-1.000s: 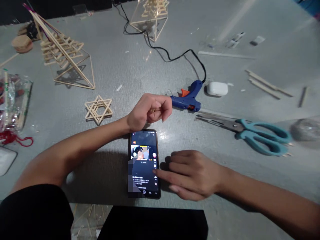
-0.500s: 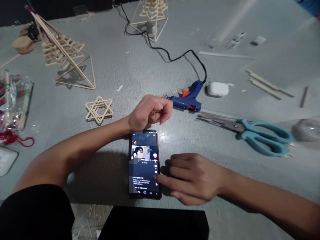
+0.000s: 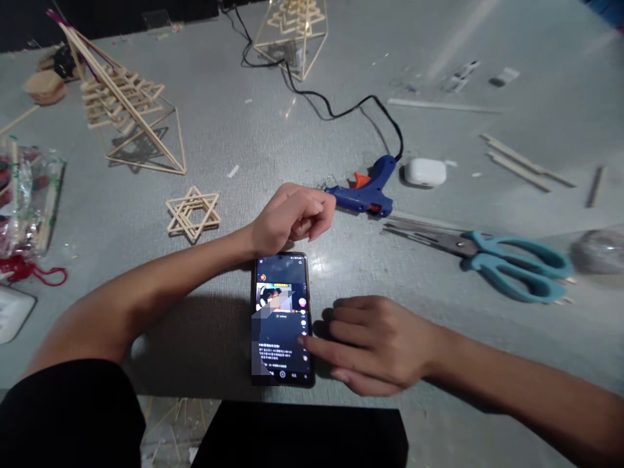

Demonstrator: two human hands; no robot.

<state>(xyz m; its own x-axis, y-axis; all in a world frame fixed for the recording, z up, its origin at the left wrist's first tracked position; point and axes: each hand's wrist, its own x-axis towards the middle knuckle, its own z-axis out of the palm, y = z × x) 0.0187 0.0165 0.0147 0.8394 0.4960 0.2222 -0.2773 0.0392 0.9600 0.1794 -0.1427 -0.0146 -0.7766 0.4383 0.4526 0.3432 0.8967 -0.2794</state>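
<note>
A smartphone lies flat on the grey table near its front edge, its screen lit. My right hand rests beside the phone's right side, fingers stretched out, with the index fingertip touching the screen's right edge. My left hand hovers just beyond the phone's top end, loosely curled with nothing visible in it. A blue glue gun lies right of my left hand.
Teal-handled scissors lie at the right. A white earbud case sits by the glue gun. A flat stick star, a stick pyramid and another stick frame stand further back. Loose sticks lie far right.
My right index finger has slid slightly down and back up along the phone's right edge. My left hand stays curled above the phone, barely shifted.
</note>
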